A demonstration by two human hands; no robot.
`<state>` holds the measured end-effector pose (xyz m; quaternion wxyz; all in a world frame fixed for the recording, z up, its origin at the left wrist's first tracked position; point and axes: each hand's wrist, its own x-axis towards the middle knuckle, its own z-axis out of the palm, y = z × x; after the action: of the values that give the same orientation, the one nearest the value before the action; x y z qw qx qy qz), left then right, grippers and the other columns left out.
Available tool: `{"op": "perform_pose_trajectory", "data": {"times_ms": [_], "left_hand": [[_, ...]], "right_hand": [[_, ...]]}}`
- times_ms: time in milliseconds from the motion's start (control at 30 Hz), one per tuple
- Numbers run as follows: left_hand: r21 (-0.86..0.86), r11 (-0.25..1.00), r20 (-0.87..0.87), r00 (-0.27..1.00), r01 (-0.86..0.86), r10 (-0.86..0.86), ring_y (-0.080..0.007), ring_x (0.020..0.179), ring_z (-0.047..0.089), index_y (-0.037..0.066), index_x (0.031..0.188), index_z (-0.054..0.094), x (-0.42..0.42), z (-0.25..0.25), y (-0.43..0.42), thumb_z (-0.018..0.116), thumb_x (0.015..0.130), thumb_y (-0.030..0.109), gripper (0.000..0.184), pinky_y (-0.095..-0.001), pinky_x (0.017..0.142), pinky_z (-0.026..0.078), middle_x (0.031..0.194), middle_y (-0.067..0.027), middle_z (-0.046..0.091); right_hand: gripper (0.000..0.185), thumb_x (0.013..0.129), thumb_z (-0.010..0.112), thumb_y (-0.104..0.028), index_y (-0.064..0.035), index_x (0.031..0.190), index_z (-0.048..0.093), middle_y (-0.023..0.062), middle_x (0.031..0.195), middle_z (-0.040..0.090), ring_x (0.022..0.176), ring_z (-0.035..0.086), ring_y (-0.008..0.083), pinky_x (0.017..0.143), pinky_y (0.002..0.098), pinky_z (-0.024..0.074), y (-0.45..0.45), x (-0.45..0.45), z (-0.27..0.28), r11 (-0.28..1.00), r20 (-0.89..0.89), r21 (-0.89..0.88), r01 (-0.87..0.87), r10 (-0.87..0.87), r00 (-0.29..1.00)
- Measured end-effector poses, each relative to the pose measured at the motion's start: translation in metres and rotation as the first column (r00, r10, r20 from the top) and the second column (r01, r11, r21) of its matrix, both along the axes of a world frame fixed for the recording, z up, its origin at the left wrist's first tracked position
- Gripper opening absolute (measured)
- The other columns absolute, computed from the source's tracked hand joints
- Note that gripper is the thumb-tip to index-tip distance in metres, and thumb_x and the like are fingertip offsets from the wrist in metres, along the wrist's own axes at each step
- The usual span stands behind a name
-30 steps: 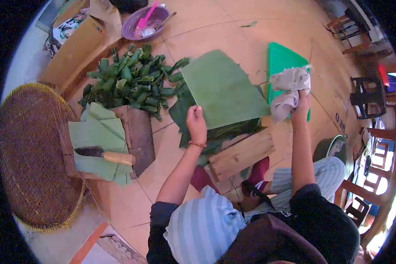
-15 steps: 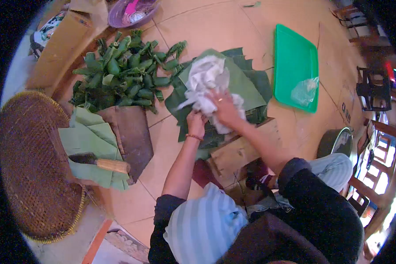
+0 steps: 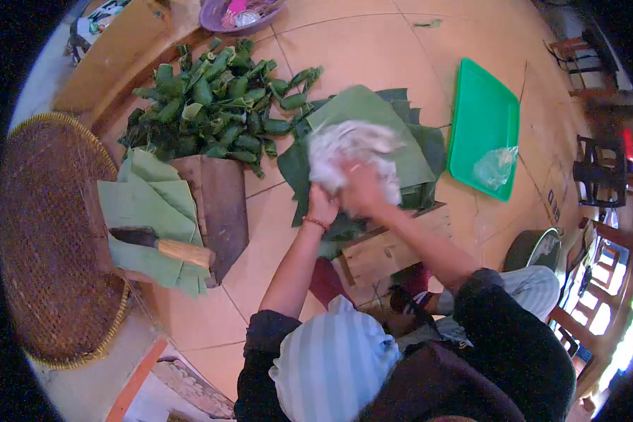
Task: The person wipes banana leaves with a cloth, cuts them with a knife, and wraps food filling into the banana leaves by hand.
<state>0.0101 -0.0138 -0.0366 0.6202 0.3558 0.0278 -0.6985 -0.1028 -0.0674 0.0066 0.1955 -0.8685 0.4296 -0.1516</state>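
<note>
A crumpled white cloth (image 3: 352,141), smeared by motion, lies over the top sheet of a stack of cut banana leaves (image 3: 394,116). My right hand (image 3: 362,188) is closed on the cloth and presses it against the leaf; its fingers are blurred. At the near left edge of the cloth, my left hand (image 3: 322,205) has its fingers closed on the near edge of the top leaf, partly covered by the cloth. Under the near side of the stack is a wooden block (image 3: 397,246).
Left of the stack lies a heap of leaf-wrapped parcels (image 3: 214,105). A knife (image 3: 162,245) rests on more leaf pieces (image 3: 151,204) beside a wooden box (image 3: 218,204). Further out are a woven tray (image 3: 60,246), a green tray (image 3: 482,126) with a plastic bag (image 3: 494,167), and a purple basin (image 3: 243,20).
The cloth and my right hand have moved toward me over the leaf, baring more of its far part. My left hand stays at the near edge. The whole view has shifted slightly.
</note>
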Motion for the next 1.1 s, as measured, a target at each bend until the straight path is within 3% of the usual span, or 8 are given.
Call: {"op": "perform_pose_trajectory", "data": {"times_ms": [67,133,200,300,467,733,967,1100], "left_hand": [[-0.009,0.995,-0.111,0.989,-0.097,0.096,-0.0181,0.102,0.053,0.009,0.117,0.048,0.000,0.011,0.000,0.035,0.093,0.036,0.038,-0.0336,0.087,0.043,0.115,-0.0032,0.054],[-0.134,0.991,0.223,0.974,-0.018,0.048,-0.0180,0.103,0.053,0.010,0.117,0.048,0.000,0.001,0.000,0.036,0.093,0.036,0.038,-0.0338,0.087,0.043,0.113,-0.0027,0.055],[0.042,0.996,-0.134,0.987,-0.082,0.087,-0.0155,0.098,0.055,0.010,0.115,0.050,-0.009,-0.004,-0.010,0.043,0.091,0.030,0.031,-0.0333,0.084,0.045,0.109,-0.0014,0.056],[0.021,0.990,-0.017,0.990,0.141,-0.140,-0.0135,0.096,0.056,0.009,0.113,0.050,-0.006,0.000,-0.009,0.050,0.089,0.022,0.028,-0.0316,0.082,0.046,0.107,-0.0017,0.057],[0.211,0.969,0.229,0.957,0.128,-0.176,-0.0033,0.060,0.045,0.010,0.104,0.053,-0.010,0.013,-0.010,0.054,0.085,0.013,0.019,-0.0202,0.050,0.037,0.078,0.0055,0.054],[0.184,0.977,0.387,0.906,0.106,-0.171,-0.0082,0.065,0.054,0.005,0.098,0.055,-0.017,0.016,-0.009,0.050,0.086,0.009,0.014,-0.0222,0.050,0.042,0.086,-0.0002,0.059],[0.195,0.967,0.364,0.904,0.163,-0.226,-0.0122,0.073,0.059,0.004,0.097,0.057,-0.012,0.028,-0.006,0.052,0.085,0.009,0.014,-0.0260,0.059,0.050,0.085,-0.0019,0.060],[0.214,0.962,0.412,0.877,0.169,-0.246,-0.0097,0.070,0.057,0.005,0.096,0.058,-0.018,0.012,0.004,0.050,0.084,0.006,0.015,-0.0244,0.057,0.049,0.082,-0.0003,0.059]], "right_hand": [[0.068,0.065,0.054,-0.013,-0.0129,0.131,0.038,0.0110,0.140,0.026,0.127,0.025,0.0379,0.104,0.0522,0.0151,0.017,0.016,0.005,0.995,-0.108,0.064,-0.082,0.088,0.990],[0.066,0.068,0.052,-0.014,-0.0133,0.132,0.035,0.0094,0.143,0.021,0.129,0.019,0.0400,0.105,0.0536,0.0104,0.006,0.013,-0.001,0.992,-0.110,0.089,-0.092,0.102,0.989],[0.064,0.071,0.049,-0.013,-0.0132,0.133,0.033,0.0098,0.143,0.021,0.130,0.017,0.0411,0.106,0.0535,0.0085,-0.008,-0.003,-0.002,0.987,-0.126,0.105,-0.121,0.134,0.983],[0.063,0.073,0.046,-0.012,-0.0129,0.134,0.032,0.0105,0.143,0.021,0.129,0.018,0.0420,0.105,0.0546,0.0086,-0.023,-0.012,0.000,0.996,-0.069,0.059,-0.060,0.064,0.996],[0.060,0.071,0.046,-0.006,-0.0112,0.131,0.037,0.0133,0.140,0.028,0.124,0.024,0.0456,0.104,0.0549,0.0153,-0.029,-0.013,-0.009,0.967,0.032,0.242,0.075,-0.085,0.996],[0.062,0.071,0.047,-0.006,-0.0118,0.132,0.036,0.0174,0.136,0.033,0.119,0.036,0.0381,0.102,0.0508,0.0234,-0.051,-0.048,-0.017,0.997,-0.224,0.057,-0.053,0.065,0.972],[0.064,0.068,0.048,0.001,-0.0115,0.130,0.038,0.0214,0.126,0.042,0.107,0.044,0.0406,0.094,0.0442,0.0348,-0.149,-0.072,-0.006,0.967,-0.103,-0.027,0.251,-0.253,0.962],[0.067,0.063,0.049,0.000,-0.0140,0.128,0.042,0.0177,0.126,0.044,0.107,0.045,0.0368,0.090,0.0452,0.0365,-0.071,0.008,0.019,0.982,-0.048,-0.080,-0.169,0.166,0.985]]}}
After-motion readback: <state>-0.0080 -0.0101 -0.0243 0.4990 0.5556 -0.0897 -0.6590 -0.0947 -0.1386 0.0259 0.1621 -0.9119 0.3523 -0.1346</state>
